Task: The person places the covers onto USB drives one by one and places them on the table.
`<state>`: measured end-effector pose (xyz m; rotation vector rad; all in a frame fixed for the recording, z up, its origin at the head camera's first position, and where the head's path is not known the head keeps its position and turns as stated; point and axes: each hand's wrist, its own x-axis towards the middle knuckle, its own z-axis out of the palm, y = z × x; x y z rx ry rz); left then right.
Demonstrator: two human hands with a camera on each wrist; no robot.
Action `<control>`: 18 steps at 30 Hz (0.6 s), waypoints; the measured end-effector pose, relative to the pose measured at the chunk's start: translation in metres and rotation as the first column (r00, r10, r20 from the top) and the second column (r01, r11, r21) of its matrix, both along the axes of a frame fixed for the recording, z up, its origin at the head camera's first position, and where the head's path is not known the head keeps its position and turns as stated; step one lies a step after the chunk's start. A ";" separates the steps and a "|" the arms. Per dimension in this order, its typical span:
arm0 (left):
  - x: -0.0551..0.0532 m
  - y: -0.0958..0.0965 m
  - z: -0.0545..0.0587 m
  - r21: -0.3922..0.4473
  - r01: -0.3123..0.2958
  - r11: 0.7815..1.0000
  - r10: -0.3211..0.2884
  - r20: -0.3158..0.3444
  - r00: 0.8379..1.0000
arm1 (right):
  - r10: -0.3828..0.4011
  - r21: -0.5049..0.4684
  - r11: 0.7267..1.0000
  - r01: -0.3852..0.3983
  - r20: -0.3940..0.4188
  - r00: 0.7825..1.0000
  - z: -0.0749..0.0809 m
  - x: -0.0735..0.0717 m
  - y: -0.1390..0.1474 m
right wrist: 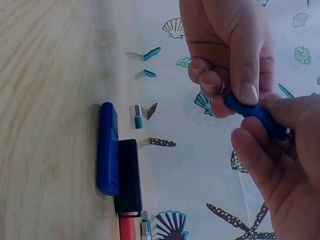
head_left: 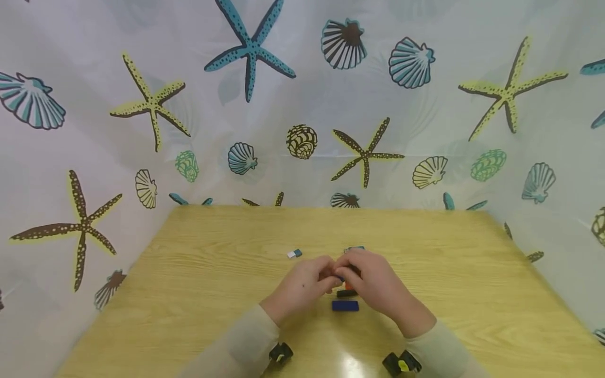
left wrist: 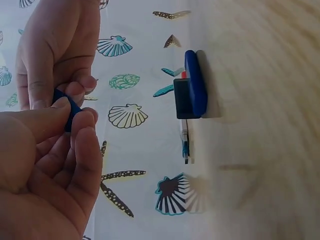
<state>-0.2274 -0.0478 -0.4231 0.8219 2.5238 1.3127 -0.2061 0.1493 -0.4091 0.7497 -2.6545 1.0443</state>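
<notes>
Both hands meet above the table and hold a small blue stick (right wrist: pixel 267 121), which looks like a USB flash drive. My left hand (head_left: pixel 302 283) pinches one end between thumb and fingers. At the other end, the thumb and fingers of my right hand (head_left: pixel 378 281) grip it. A glint of metal shows at that end in the right wrist view; the fingers cover much of the rest. Below the hands lie a dark blue block-shaped stick (head_left: pixel 345 305), a black stick (head_left: pixel 347 293) and a red one (right wrist: pixel 128 227), partly hidden in the head view.
A small white and teal stick (head_left: pixel 294 253) lies beyond the left hand. Another teal and silver piece (head_left: pixel 355 248) is behind the right hand. A curtain (head_left: pixel 302 94) with starfish and shells stands around the wooden table (head_left: pixel 212 294).
</notes>
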 end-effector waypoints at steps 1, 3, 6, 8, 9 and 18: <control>0.000 -0.001 0.000 -0.002 -0.008 1.000 0.008 -0.019 1.000 | -0.012 -0.010 1.000 0.012 0.018 1.000 0.000 0.001 0.001; -0.001 -0.003 0.002 -0.010 -0.035 0.999 0.034 -0.038 0.999 | -0.040 -0.024 0.999 0.041 0.043 0.998 0.000 0.001 0.002; -0.002 -0.005 0.005 -0.012 -0.087 0.996 0.087 -0.047 0.995 | -0.095 -0.008 0.995 0.096 0.047 0.994 0.001 0.000 0.004; -0.002 -0.005 0.006 -0.004 -0.116 0.993 0.116 -0.048 0.992 | -0.117 0.015 0.993 0.117 0.028 0.993 0.000 -0.001 0.005; -0.002 -0.005 0.006 -0.001 -0.123 0.992 0.123 -0.058 0.991 | -0.123 0.028 0.992 0.122 0.012 0.992 0.000 -0.001 0.005; -0.003 -0.007 0.002 0.065 -0.091 0.994 0.102 -0.193 0.976 | -0.062 -0.027 0.998 0.061 -0.019 0.998 -0.008 -0.004 0.005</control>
